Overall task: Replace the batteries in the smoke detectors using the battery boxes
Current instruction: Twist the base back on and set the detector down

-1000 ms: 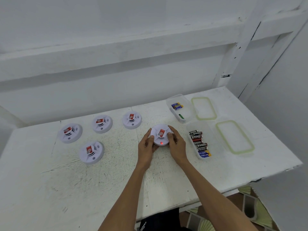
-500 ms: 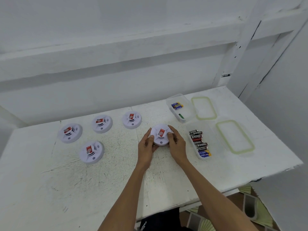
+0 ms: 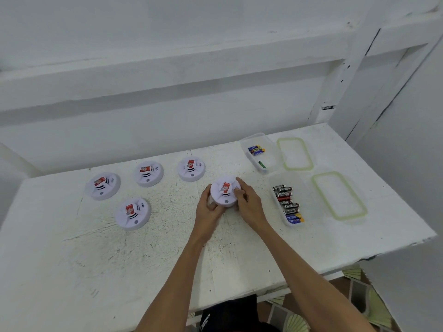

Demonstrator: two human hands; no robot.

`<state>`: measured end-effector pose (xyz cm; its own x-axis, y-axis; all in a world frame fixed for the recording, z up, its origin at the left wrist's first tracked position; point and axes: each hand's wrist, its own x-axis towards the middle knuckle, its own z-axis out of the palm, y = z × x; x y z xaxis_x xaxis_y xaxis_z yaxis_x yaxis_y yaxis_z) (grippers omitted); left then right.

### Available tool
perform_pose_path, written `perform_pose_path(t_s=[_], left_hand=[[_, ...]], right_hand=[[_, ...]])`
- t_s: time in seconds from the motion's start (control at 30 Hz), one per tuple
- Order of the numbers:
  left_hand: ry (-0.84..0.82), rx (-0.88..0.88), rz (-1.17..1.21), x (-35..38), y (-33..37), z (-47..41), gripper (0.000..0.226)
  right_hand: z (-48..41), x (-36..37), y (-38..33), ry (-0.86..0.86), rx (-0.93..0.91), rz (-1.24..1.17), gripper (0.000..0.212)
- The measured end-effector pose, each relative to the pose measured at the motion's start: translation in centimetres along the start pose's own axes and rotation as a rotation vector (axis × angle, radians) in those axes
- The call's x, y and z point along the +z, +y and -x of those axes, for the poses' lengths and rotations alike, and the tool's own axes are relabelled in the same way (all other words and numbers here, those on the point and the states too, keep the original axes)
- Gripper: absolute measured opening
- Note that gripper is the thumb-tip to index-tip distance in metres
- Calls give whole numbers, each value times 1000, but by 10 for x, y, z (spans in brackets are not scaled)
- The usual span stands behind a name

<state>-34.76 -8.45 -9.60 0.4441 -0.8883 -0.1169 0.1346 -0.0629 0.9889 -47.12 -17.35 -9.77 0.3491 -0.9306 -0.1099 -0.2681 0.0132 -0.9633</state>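
White plastic, round and smooth, the smoke detector (image 3: 221, 196) sits between the left hand (image 3: 208, 209) and the right hand (image 3: 250, 203), low over the table (image 3: 167, 248); I cannot tell whether its base touches the surface. The left hand cups the near-left rim, fingers curled round the edge. The right hand grips the right side, thumb and fingertips bent onto the top face beside the red label (image 3: 225, 186). Both hands are closed round the housing and hold nothing else.

The step looks like opening the housing to reach the batteries inside. It should go best with the left hand bracing the base firmly while the right turns the cover — a smooth disc gives little purchase, so the pressure belongs on the rim, not the label. An even turn matters, since a tilted cover may jam.

Just right of the right hand stands the near battery box (image 3: 275, 183), open, with a row of black cells (image 3: 285, 197) in it. Beyond it — farther from the hands — the far battery box (image 3: 249, 138) holds a few blue-and-yellow cells (image 3: 256, 149). Four other detectors (image 3: 133, 213) lie left of the left hand, well apart.
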Motion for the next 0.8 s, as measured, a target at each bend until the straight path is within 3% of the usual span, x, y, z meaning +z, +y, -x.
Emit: perform_pose_path(t_s=[0.17,0.33,0.57,0.8], left_hand=[[74,72,-142,-43,2,8,77],[252,142,-403,-93,6,25,80],[274,221,-482,-103,-2,25,74],[304,239,-592,-105,-2,20,74]], right_hand=[[0,31,-6,-248,-127,158,73],[5,62,-6,-322,-260,261,66],[4,76,11,-290,-279,413,72],[7,78,7,-241,-238,468,64]])
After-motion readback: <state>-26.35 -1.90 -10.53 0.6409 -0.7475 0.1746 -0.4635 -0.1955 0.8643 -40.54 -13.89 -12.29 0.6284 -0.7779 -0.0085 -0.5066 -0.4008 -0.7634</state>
